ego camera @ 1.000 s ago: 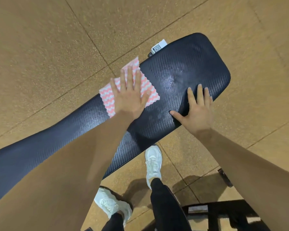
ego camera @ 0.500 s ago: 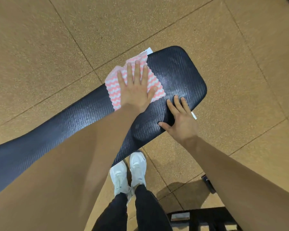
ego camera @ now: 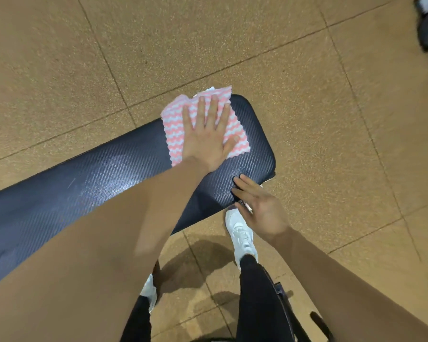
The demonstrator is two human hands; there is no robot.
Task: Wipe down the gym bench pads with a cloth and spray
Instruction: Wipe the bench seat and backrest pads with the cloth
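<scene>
— Cloth (ego camera: 229,129) position?
— Far right end of the dark bench pad (ego camera: 97,174), its far corner hanging past the pad's edge. Left hand (ego camera: 205,141) flat on top, grip wide, fingers spread.
— Right hand (ego camera: 262,208)?
— Open, holding nothing, fingertips touching the pad's near right edge. White shoe (ego camera: 241,233) just below it on the floor (ego camera: 331,119).

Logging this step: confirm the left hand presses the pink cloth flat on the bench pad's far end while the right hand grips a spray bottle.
Wrong on the right hand: the head view shows it empty, fingers at the bench pad edge. Left hand does press the cloth flat.
</scene>
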